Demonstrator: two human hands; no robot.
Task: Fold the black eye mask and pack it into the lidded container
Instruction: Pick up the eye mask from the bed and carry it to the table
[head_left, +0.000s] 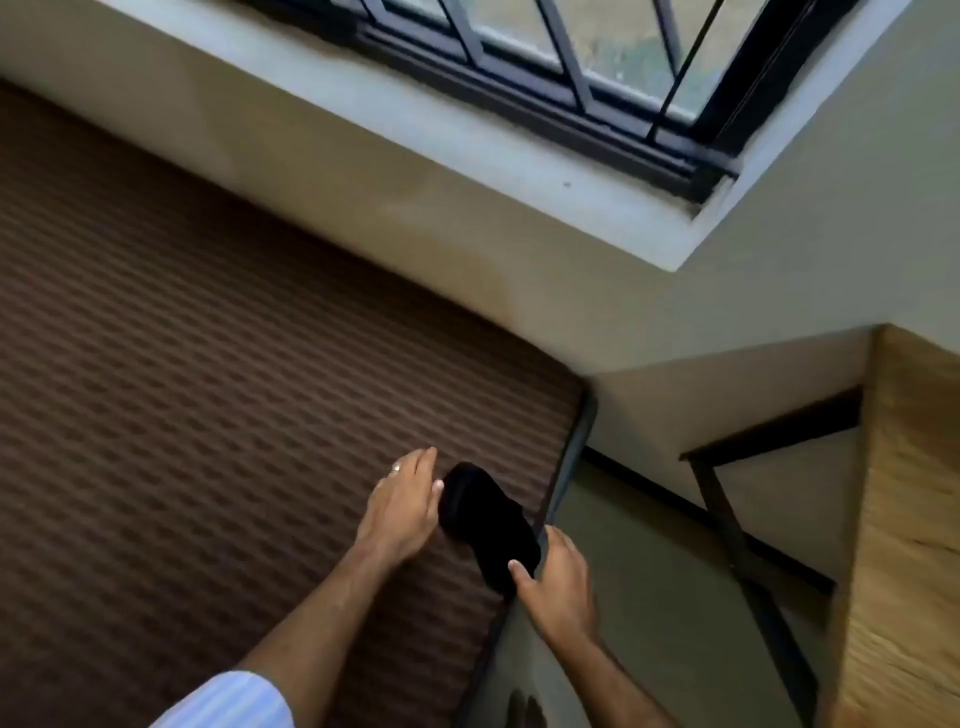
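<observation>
The black eye mask (488, 525) lies bunched on a brown patterned surface (208, 415), close to its right edge. My left hand (402, 506), with a ring on one finger, rests flat beside the mask's left end, its thumb touching the cloth. At the mask's near right end my right hand (558, 582) has its thumb pressed on the fabric at the surface's edge, the fingers curled over that edge. No lidded container is in view.
The brown surface ends at a dark edge (566, 467) just right of the mask, with floor below. A wooden cabinet side (914, 519) stands at right. A barred window (571, 62) and its sill are on the wall behind.
</observation>
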